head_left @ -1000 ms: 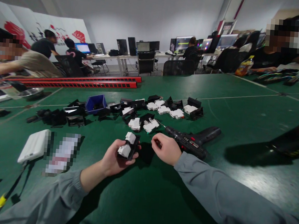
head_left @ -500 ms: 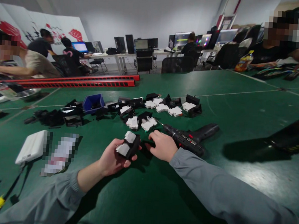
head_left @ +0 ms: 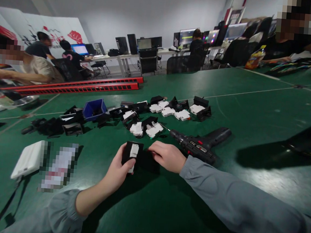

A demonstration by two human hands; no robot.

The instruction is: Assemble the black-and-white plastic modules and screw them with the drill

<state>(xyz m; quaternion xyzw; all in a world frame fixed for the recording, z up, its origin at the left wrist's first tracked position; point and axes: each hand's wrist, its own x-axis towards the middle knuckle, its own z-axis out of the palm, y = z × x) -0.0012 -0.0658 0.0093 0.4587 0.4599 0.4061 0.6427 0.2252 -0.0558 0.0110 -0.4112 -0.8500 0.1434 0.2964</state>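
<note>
My left hand (head_left: 119,166) is wrapped round a black plastic housing (head_left: 140,151) with a white block (head_left: 134,150) set in it; the thumb presses on the white face. Just to its right, my right hand (head_left: 168,156) has its fingertips drawn together low over the table; whatever they pinch, if anything, is hidden. A black cordless drill (head_left: 200,145) lies beyond the right wrist, its bit pointing left. Several white blocks (head_left: 153,130) and black housings (head_left: 129,119) lie in a loose row past both hands.
A blue bin (head_left: 94,110) stands among black parts at the left. Nearer lie a white power bank (head_left: 29,158) with a cable and a blurred flat item (head_left: 60,166). Red slotted rails (head_left: 93,87) run along the far left. Co-workers sit at both far sides.
My left hand has turned the housing, so a different face with one white block shows and the thumb is on top. My right fingers have drawn closer together beside it.
</note>
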